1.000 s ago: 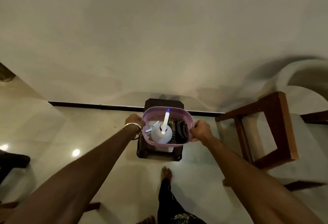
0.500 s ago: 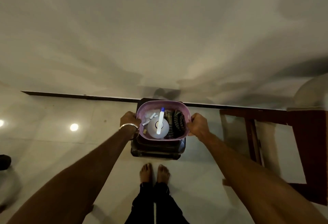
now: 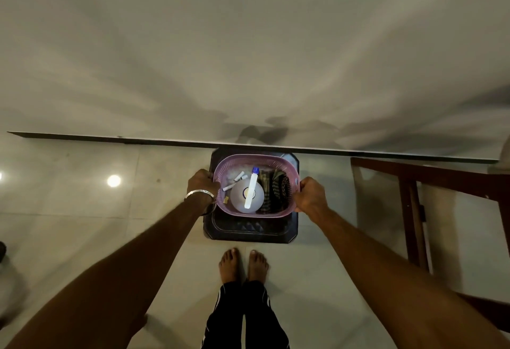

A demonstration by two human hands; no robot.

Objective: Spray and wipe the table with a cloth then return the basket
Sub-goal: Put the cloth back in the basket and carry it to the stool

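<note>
Basket (image 3: 278, 162) long axis left-right | left hand (image 3: 202, 183), right hand (image 3: 309, 195) gripping opposite rims

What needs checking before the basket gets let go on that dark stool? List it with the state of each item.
1. Left hand grips the basket rim: ok.
2. Right hand grips the opposite rim: ok.
3. Basket is over the dark stool: ok.
4. Basket bottom is resting on the stool: cannot tell.
5. Spray bottle is upright inside the basket: ok.
6. Checked cloth is back inside the basket: ok.
</note>
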